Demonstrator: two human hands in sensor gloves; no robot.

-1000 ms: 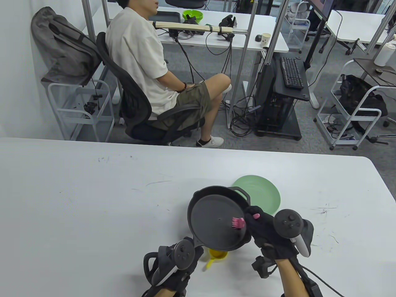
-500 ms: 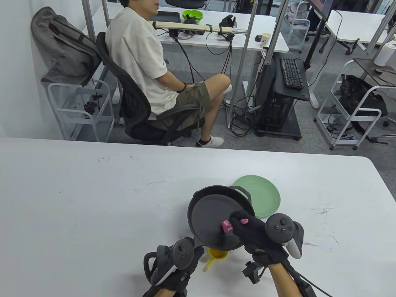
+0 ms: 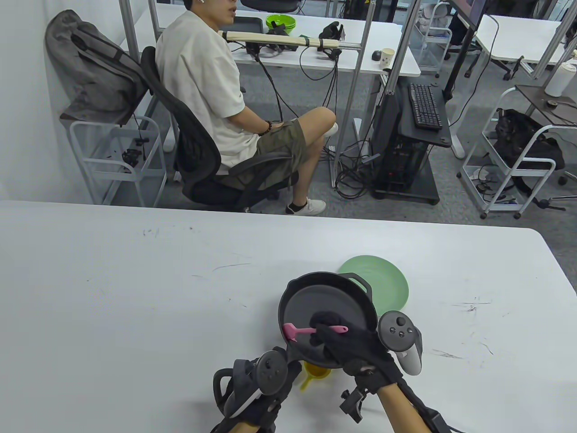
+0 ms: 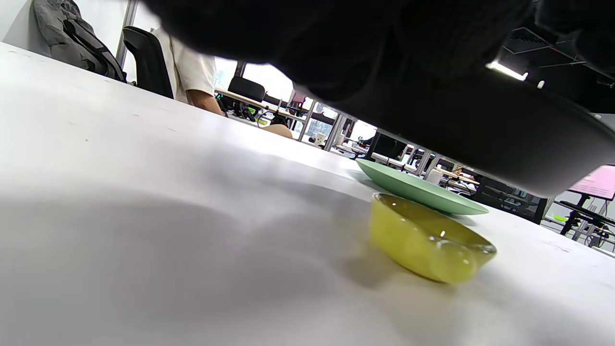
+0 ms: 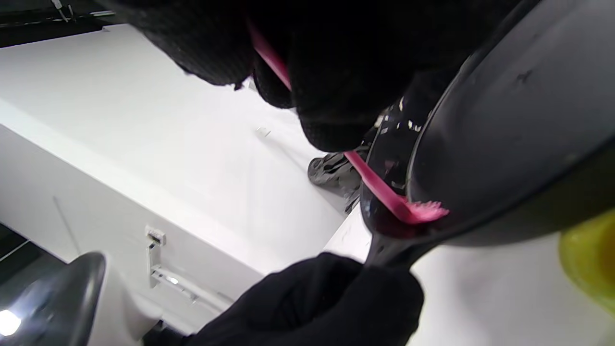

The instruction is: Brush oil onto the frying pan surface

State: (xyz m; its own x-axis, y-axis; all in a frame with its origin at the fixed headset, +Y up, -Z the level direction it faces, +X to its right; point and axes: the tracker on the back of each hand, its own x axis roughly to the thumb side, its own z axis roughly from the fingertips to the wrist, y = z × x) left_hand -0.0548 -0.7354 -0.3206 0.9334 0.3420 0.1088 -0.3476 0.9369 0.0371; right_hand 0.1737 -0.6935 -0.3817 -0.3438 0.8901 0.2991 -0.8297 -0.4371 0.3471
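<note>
1. Your left hand grips the handle of the round black cast-iron frying pan, lifted above the white worktop.
2. Your right hand pinches the pink silicone brush, bristles touching the pan's near-left surface.
3. Brushing looks underway; I cannot tell how much of the surface is oiled.

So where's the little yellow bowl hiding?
In the table view the yellow bowl sits on the table near the bottom edge, partly under the lifted frying pan, between the two hands.
</note>
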